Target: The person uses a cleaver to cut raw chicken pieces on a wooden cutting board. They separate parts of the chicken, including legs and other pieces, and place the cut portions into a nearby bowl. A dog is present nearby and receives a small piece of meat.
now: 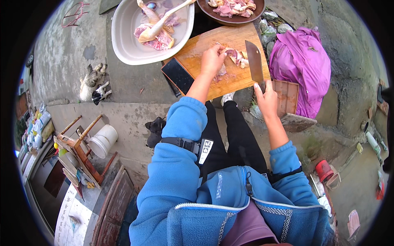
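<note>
My right hand (266,100) is wrapped round the handle of a cleaver (254,61). Its broad blade stands over the right side of a wooden cutting board (193,45). On the board lie cut pieces of raw poultry (235,56), pinkish with pale skin. With fingers bent together, my left hand (212,60) grips the left end of these pieces; the exact bit between the fingertips is partly hidden. A black phone (178,76) with an orange edge rests at the board's left corner, beside my left wrist.
Beyond the board stand a white basin (119,37) with a large raw poultry piece (158,30) and a brown pan (258,10) of chopped meat. Purple cloth (301,61) covers something at right. Two animals (93,84) (155,131) are on the ground at left, near a wooden stool (80,143).
</note>
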Available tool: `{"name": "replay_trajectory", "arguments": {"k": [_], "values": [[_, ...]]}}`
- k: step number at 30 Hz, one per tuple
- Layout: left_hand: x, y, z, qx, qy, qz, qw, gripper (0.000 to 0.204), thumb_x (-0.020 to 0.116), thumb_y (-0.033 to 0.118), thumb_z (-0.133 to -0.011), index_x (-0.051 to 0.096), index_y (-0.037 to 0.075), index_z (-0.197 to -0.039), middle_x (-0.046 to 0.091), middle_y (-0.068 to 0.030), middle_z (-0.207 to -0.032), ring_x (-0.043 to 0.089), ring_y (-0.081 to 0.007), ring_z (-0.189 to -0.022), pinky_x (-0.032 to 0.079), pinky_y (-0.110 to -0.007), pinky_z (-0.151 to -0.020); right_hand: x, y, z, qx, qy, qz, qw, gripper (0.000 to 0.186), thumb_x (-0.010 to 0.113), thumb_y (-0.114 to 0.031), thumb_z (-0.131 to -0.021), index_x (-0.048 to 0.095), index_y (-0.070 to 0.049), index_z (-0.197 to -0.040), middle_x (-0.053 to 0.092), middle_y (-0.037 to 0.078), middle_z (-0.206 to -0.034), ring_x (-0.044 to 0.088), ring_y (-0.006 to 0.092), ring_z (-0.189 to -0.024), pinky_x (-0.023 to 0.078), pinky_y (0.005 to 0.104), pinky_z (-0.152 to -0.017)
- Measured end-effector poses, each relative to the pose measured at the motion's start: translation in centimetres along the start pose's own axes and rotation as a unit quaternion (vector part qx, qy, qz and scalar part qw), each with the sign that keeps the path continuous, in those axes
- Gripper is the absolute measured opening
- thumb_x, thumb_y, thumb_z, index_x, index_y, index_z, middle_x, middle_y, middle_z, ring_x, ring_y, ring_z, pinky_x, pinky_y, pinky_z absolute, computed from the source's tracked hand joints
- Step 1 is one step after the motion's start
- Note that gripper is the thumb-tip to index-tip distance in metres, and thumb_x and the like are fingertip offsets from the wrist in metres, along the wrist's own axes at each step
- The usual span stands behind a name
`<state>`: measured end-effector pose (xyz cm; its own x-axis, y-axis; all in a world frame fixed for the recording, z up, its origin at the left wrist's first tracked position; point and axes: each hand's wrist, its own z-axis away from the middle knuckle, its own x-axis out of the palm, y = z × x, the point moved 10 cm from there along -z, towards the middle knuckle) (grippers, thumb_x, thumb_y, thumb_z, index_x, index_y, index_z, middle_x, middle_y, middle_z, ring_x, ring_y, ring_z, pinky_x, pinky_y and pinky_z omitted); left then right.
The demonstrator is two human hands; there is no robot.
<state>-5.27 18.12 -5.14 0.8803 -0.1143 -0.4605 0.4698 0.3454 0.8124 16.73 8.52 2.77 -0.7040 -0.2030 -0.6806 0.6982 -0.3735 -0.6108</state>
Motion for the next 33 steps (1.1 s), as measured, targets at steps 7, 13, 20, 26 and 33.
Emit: {"name": "replay_trajectory", "arguments": {"k": [7, 13, 20, 26, 33], "values": [[-1.8, 0.9, 1.0, 0.052, 0.107, -0.134, 0.984, 0.026, 0.071, 0.009, -0.072, 0.065, 0.003, -0.097, 0.065, -0.0113, -0.084, 0.064, -0.0231, -0.074, 0.050, -0.032, -0.070, 0.3, -1.7, -0.3, -0.048, 0.000, -0.001, 0.999, 0.034, 0.055, -0.034, -0.089, 0.049, -0.005, -0.106, 0.063, 0.022, -0.079, 0.061, 0.0419, -0.074, 0.047, 0.0466, -0.064], [-2.3, 1.0, 1.7, 0.046, 0.132, -0.156, 0.978, 0.018, 0.070, 0.011, -0.071, 0.066, 0.004, -0.087, 0.065, -0.0122, -0.082, 0.063, -0.0261, -0.073, 0.049, -0.037, -0.070, 2.2, -6.9, -1.0, -0.163, 0.060, 0.017, 0.985, 0.035, 0.055, -0.032, -0.089, 0.047, -0.005, -0.109, 0.063, 0.022, -0.083, 0.061, 0.0422, -0.074, 0.048, 0.0483, -0.063], [-2.5, 1.7, 2.2, 0.090, 0.172, -0.166, 0.967, 0.009, 0.068, 0.012, -0.073, 0.065, 0.005, -0.078, 0.065, -0.0113, -0.075, 0.062, -0.0286, -0.072, 0.047, -0.039, -0.068, 4.8, -7.3, -3.0, -0.076, -0.041, 0.137, 0.987, 0.036, 0.055, -0.028, -0.089, 0.046, -0.005, -0.115, 0.063, 0.023, -0.086, 0.061, 0.0420, -0.078, 0.047, 0.0478, -0.065], [-2.6, 1.3, 2.5, 0.095, 0.174, -0.142, 0.970, 0.007, 0.067, 0.012, -0.073, 0.064, 0.007, -0.076, 0.064, -0.0101, -0.076, 0.061, -0.0278, -0.077, 0.042, -0.039, -0.074, 2.4, -10.7, -1.9, -0.178, 0.060, 0.050, 0.981, 0.036, 0.054, -0.030, -0.089, 0.046, -0.004, -0.112, 0.063, 0.022, -0.082, 0.061, 0.0415, -0.070, 0.048, 0.0486, -0.060], [-2.2, 1.0, 3.0, 0.109, 0.166, -0.158, 0.967, 0.005, 0.064, 0.012, -0.073, 0.062, 0.008, -0.076, 0.062, -0.0086, -0.076, 0.059, -0.0268, -0.080, 0.038, -0.039, -0.078, 5.7, -7.8, -2.9, -0.061, -0.038, 0.146, 0.987, 0.033, 0.054, -0.027, -0.090, 0.046, -0.003, -0.111, 0.062, 0.024, -0.081, 0.060, 0.0434, -0.073, 0.046, 0.0491, -0.061]]}}
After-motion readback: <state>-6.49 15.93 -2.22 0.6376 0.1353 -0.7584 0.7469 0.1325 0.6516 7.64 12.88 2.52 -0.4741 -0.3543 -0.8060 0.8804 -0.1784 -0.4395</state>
